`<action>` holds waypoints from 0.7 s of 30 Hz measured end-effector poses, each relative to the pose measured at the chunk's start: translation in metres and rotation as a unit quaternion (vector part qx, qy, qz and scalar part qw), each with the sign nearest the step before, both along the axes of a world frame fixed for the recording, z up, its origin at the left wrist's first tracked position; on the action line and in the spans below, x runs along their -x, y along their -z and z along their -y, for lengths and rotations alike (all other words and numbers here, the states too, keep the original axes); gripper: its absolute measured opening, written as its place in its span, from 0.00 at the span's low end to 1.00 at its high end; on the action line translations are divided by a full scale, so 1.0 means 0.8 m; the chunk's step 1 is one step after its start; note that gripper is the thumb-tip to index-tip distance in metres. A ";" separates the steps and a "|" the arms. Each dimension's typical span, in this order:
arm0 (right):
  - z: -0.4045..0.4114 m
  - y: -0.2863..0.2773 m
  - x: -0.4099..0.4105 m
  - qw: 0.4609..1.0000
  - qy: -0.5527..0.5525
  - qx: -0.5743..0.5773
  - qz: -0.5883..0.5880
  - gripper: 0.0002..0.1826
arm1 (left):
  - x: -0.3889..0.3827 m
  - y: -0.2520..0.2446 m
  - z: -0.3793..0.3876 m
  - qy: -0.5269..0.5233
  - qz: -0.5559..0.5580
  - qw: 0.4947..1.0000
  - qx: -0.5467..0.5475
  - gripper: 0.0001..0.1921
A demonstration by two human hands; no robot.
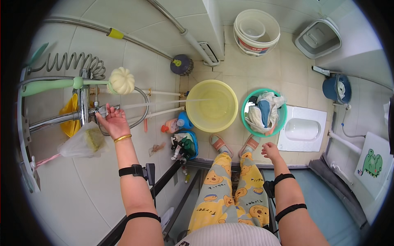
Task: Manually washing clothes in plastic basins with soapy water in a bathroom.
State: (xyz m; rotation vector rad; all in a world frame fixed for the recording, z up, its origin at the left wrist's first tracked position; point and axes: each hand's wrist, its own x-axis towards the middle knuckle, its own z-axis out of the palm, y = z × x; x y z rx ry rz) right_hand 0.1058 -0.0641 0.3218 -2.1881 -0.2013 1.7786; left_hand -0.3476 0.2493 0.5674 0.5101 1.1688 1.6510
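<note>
At the wall, my left hand (117, 123) has its thumb and forefinger around the handle (103, 111) of a chrome tap (84, 104). From the spout a stream of water (160, 103) runs into a round yellow plastic basin (212, 122) on the floor, which holds water. My right hand (270, 151) hangs with nothing in it, its fingers loosely bent. Just beyond it stands a green basin (285, 115) heaped with wet-looking clothes (264, 110), white and blue pieces among them.
Bottles (184, 146) crowd a blue basket beside the yellow basin. A squat toilet (302, 129) lies to the right. Farther off stand a white bucket (257, 43), a grey bin (318, 38) and a brush (182, 64). A scrubber (122, 80) and plastic bag (81, 143) hang near the tap.
</note>
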 end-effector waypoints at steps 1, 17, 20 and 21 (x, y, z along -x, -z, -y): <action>0.000 0.000 0.000 1.000 -0.001 0.000 0.000 0.13 | 0.000 0.000 0.000 -0.001 0.000 1.000 0.000 0.26; 0.000 0.011 0.005 1.000 -0.008 -0.028 -0.009 0.14 | 0.006 0.003 0.000 -0.009 0.001 1.000 0.010 0.26; -0.001 0.012 0.006 1.000 -0.008 -0.028 -0.010 0.13 | 0.006 0.002 0.000 -0.012 0.006 1.000 0.013 0.26; -0.001 0.012 0.006 1.000 -0.010 -0.026 -0.008 0.13 | 0.006 0.002 0.000 -0.013 0.005 1.000 0.014 0.26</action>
